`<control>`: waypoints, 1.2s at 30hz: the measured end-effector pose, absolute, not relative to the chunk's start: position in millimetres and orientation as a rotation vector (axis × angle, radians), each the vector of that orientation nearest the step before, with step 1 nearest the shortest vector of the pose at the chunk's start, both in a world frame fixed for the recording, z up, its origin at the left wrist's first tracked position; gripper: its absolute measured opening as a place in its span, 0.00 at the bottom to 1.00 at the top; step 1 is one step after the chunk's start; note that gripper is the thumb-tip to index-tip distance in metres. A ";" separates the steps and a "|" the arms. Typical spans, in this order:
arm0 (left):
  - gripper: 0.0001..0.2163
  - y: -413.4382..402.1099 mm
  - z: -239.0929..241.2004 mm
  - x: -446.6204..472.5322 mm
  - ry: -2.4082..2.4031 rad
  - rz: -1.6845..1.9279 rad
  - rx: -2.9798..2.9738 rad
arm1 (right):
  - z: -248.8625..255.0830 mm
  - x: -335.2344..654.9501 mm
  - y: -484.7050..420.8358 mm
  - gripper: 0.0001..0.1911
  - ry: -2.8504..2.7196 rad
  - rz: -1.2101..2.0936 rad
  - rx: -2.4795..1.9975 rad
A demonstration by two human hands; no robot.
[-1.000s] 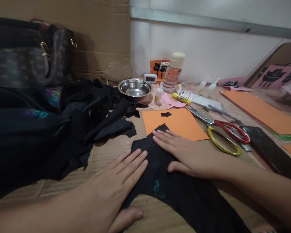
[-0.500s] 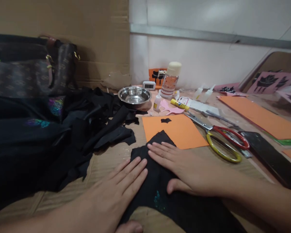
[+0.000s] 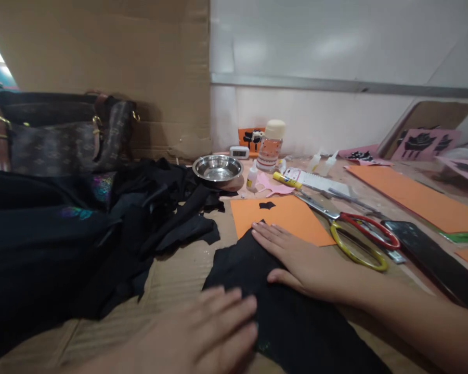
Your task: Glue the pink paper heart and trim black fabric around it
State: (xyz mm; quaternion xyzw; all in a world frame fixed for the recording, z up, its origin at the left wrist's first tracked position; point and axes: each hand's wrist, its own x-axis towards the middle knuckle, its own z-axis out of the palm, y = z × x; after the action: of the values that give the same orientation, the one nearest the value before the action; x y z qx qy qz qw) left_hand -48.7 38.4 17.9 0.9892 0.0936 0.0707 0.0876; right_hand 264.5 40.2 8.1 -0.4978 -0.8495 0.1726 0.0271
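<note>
A piece of black cloth [image 3: 237,265] lies flat on the cardboard, its far corner overlapping an orange sheet of paper [image 3: 292,215]. My right hand [image 3: 296,259] rests flat on the cloth near that far corner, fingers stretched out and thumb apart. Nearer to me, my left hand [image 3: 214,327] is over the cloth's left part, fingers extended and somewhat blurred; I cannot tell how firmly it touches. A small black cut-out [image 3: 267,205] sits on the orange sheet. Scissors [image 3: 347,228] with red and yellow handles lie just beyond my right hand.
A heap of black fabric [image 3: 81,249] covers the left, with a brown handbag [image 3: 66,135] behind. Beyond the sheet stand a metal bowl [image 3: 217,169], a small glue bottle [image 3: 252,176], a timer [image 3: 239,152] and a drink bottle [image 3: 271,148]. A phone [image 3: 425,254] lies right.
My left hand has slid down toward me along the cloth. My right hand stays flat near the far corner. The view has tilted up slightly.
</note>
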 end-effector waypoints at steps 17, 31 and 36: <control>0.34 32.1 30.9 -47.1 0.292 0.087 2.575 | -1.0 271.3 44.9 0.40 -2.677 0.414 -1.405; 0.35 13.7 31.4 -50.6 0.310 -0.017 2.826 | -1.2 270.6 44.8 0.38 -2.672 0.329 -1.382; 0.34 17.1 21.8 -44.2 0.347 -0.037 2.738 | 22.5 240.2 19.3 0.38 -2.776 0.607 -1.042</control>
State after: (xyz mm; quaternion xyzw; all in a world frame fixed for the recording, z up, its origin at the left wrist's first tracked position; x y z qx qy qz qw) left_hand -44.2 17.1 21.8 0.9739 0.1236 -0.0131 0.1898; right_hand 240.2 19.3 22.5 -0.3436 -0.9157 0.2003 0.0573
